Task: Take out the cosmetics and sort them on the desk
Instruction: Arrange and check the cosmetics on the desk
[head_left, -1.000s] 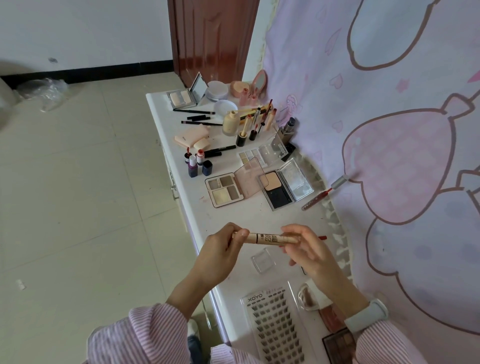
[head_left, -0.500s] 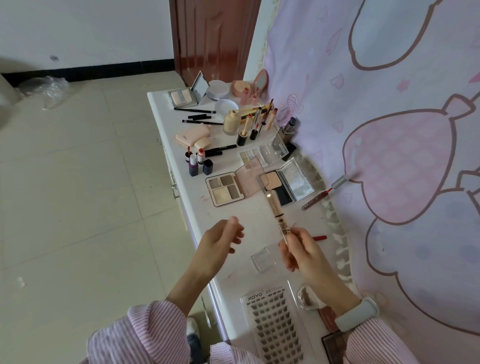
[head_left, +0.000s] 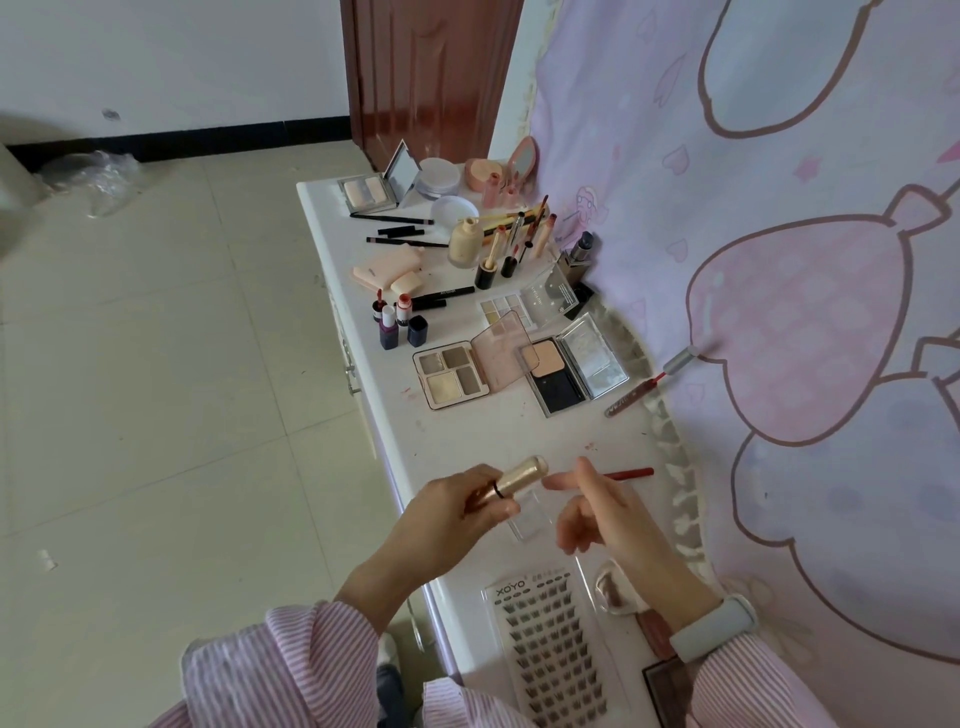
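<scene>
left hand (head_left: 457, 512) gripping gold tube (head_left: 511, 480), open eyeshadow palette (head_left: 451, 378) on desk (head_left: 363, 291)

Single head-worn camera, looking forward and down along a white desk (head_left: 467, 431).
The wide view starts close above the left hand (head_left: 457, 512) and right hand (head_left: 605, 512), runs up the desk to a door (head_left: 431, 73), with floor (head_left: 156, 364) left and curtain (head_left: 779, 260) right.

Left hand (head_left: 457, 512) gripping gold tube (head_left: 511, 480) above white desk (head_left: 467, 431), right hand (head_left: 597, 512) loose beside it
</scene>
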